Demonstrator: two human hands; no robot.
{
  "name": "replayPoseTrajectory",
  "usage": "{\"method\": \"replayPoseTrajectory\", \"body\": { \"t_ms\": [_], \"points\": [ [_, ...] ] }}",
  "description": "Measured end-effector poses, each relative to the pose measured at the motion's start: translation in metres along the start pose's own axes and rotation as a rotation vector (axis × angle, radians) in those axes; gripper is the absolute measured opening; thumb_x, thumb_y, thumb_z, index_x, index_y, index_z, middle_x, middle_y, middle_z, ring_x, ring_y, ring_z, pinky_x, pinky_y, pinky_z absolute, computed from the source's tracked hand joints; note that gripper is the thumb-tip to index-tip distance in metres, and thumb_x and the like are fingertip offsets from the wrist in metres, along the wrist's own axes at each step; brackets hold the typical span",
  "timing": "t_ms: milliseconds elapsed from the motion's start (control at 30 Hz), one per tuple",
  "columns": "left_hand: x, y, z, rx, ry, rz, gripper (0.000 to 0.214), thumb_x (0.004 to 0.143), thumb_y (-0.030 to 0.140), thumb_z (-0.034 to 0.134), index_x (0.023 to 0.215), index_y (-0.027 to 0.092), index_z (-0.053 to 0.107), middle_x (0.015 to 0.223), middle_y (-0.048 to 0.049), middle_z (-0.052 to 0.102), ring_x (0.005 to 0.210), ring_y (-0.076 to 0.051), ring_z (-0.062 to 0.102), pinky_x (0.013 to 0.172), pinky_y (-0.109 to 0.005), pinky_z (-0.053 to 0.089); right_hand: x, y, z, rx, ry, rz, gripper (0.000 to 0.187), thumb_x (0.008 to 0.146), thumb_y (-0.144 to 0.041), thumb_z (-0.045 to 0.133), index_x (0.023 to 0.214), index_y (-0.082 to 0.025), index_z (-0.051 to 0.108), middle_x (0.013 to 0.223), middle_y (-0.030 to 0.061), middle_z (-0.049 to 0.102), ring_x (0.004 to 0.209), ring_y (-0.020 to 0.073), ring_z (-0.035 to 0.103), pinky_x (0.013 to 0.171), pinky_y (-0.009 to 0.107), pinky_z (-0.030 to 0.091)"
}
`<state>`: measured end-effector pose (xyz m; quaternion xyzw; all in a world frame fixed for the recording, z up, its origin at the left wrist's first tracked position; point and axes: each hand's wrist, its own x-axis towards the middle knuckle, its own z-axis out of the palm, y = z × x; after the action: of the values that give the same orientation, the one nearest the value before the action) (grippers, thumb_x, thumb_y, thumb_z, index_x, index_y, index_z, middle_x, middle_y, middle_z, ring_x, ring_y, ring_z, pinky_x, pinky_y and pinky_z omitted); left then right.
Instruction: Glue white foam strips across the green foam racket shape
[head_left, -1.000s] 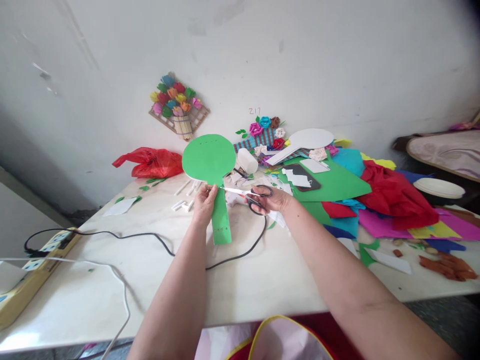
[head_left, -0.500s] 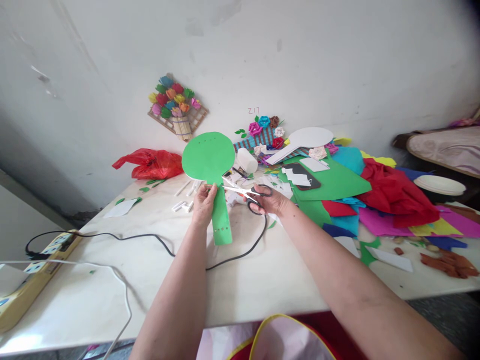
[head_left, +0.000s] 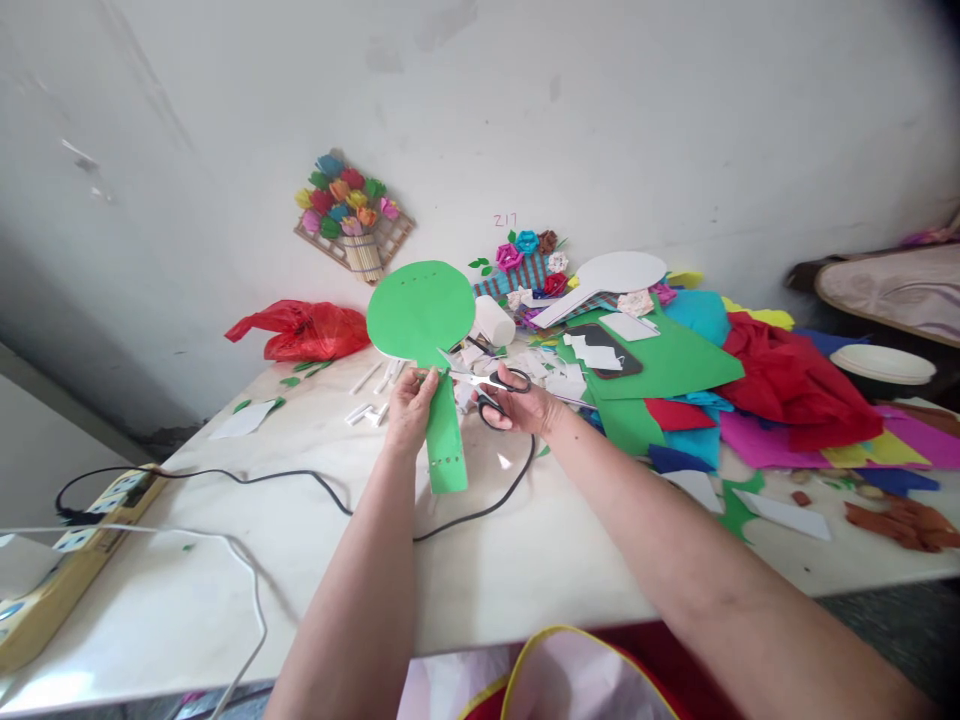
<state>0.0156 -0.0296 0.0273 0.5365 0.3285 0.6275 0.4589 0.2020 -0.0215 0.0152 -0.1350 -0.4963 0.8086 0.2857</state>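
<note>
A green paddle-shaped paper cutout (head_left: 421,312) stands upright above the table, its round part on top and a straight strip hanging below. My left hand (head_left: 411,405) pinches it at the narrow neck, thumb in front. Small holes run across the round part and near the strip's lower end. In my right hand (head_left: 519,402) are black-handled scissors (head_left: 480,381), fingers through the loops. Their blades are parted and lie at the neck's right edge, close to my left thumb. A small white scrap (head_left: 505,461) shows below the scissors.
White paper scraps and small rolls (head_left: 364,413) lie behind my hands. A white paddle-shaped cutout (head_left: 621,271), a phone (head_left: 600,352) and coloured paper (head_left: 667,360) pile up at right. A red plastic bag (head_left: 300,332), black cable (head_left: 247,474) and power strip (head_left: 105,535) are at left.
The scissor blades have opened wider and tilted up at the neck. A small white scrap now appears below them. My left hand keeps its pinch on the cutout.
</note>
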Motion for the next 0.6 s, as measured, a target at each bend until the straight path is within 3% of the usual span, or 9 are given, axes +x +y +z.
{"method": "replayPoseTrajectory", "body": {
  "t_ms": [300,600],
  "points": [
    [0.0028,-0.0048,-0.0046,-0.026,0.029,0.049,0.026,0.067,0.040,0.064,0.075,0.019,0.050,0.062,0.0036,0.058,0.050,-0.009,0.055,0.050,-0.021,0.044,0.0078,0.0051,-0.0010,0.088,-0.003,-0.047,0.055,0.083,-0.060,0.031,0.087,-0.011,0.054,0.051,-0.0033,0.044,0.037,0.0034,0.033,0.031,0.013,0.020],
    [0.0004,0.0008,-0.0014,-0.023,0.033,0.055,0.029,0.066,0.042,0.065,0.076,0.019,0.049,0.064,0.0017,0.061,0.049,-0.011,0.057,0.048,-0.023,0.045,0.0097,0.0055,0.0012,0.105,-0.031,-0.094,0.051,0.078,-0.060,0.043,0.078,-0.010,0.055,0.047,-0.0045,0.043,0.033,0.0002,0.029,0.030,0.010,0.022]
  ]
}}
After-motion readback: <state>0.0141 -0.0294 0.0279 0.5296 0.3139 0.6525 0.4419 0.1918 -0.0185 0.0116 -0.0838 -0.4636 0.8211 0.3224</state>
